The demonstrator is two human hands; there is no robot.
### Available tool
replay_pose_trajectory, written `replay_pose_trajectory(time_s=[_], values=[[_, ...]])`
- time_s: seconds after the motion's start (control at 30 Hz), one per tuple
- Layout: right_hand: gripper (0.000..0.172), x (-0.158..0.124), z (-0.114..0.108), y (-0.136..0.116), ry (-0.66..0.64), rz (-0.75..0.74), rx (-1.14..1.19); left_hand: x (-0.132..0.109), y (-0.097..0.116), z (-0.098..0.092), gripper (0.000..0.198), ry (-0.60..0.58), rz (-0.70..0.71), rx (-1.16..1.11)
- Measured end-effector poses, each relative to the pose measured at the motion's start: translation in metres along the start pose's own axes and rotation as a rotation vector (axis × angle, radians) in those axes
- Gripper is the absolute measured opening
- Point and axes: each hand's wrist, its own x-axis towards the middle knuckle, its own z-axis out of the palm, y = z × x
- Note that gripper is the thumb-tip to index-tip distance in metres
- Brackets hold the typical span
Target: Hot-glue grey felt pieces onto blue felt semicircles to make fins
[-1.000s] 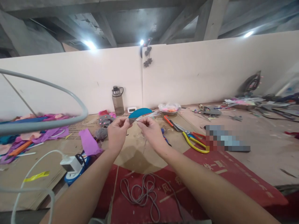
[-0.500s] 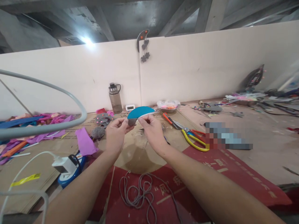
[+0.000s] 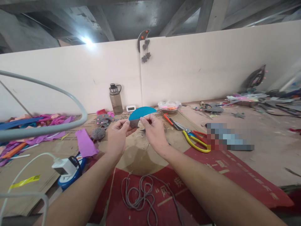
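Both hands hold a blue half-round piece, apparently felt [image 3: 143, 112], up in front of me above the cardboard. A grey strip [image 3: 134, 123] shows along its lower left edge. My left hand [image 3: 118, 133] is closed, pinching the left end between thumb and fingers. Pressed against the lower edge near the middle, the thumb and fingers of my right hand [image 3: 154, 131] are closed too. A thin pale pointed strip [image 3: 155, 113] sticks out to the right above that hand; what it is I cannot make out.
Coiled grey cord [image 3: 138, 201] lies on red paper nearest me. Yellow-handled scissors or pliers [image 3: 196, 144] and a ball of grey yarn [image 3: 98, 134] flank my hands. A bottle [image 3: 116, 99] stands by the wall. A grey tube [image 3: 77, 102] arches across the left, above felt scraps.
The blue piece has tilted slightly, showing more of the grey strip below it. My hands have shifted very little and keep their hold.
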Motion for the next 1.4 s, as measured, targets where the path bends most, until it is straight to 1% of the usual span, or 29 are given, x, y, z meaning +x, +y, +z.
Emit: replay_pose_trajectory(time_s=[0.3, 0.53, 0.67, 0.77, 0.9, 1.03, 1.13, 1.3, 1.4], values=[[0.019, 0.000, 0.000, -0.002, -0.035, 0.030, 0.099, -0.001, 0.001, -0.001, 0.017, -0.004, -0.039, -0.083], [0.017, 0.002, 0.001, 0.002, -0.085, 0.062, 0.241, 0.002, 0.004, -0.001, 0.014, -0.030, -0.132, -0.171], [0.018, 0.005, 0.000, 0.003, -0.149, 0.106, 0.333, 0.004, 0.006, -0.003, 0.013, -0.068, -0.213, -0.211], [0.019, 0.006, -0.001, 0.003, -0.166, 0.127, 0.359, 0.006, 0.007, -0.005, 0.015, -0.099, -0.253, -0.216], [0.020, 0.008, -0.002, 0.005, -0.122, 0.135, 0.332, 0.007, 0.005, -0.004, 0.014, -0.130, -0.232, -0.203], [0.021, 0.010, -0.004, 0.006, -0.072, 0.140, 0.282, 0.004, 0.005, -0.002, 0.015, -0.161, -0.213, -0.240], [0.019, 0.009, -0.003, 0.005, -0.092, 0.131, 0.281, 0.002, 0.006, -0.001, 0.016, -0.171, -0.205, -0.220], [0.019, 0.004, -0.002, 0.003, -0.164, 0.130, 0.296, 0.001, 0.006, -0.002, 0.014, -0.142, -0.175, -0.171], [0.018, 0.002, -0.001, 0.004, -0.176, 0.104, 0.310, 0.001, 0.007, -0.002, 0.013, -0.146, -0.176, -0.175]])
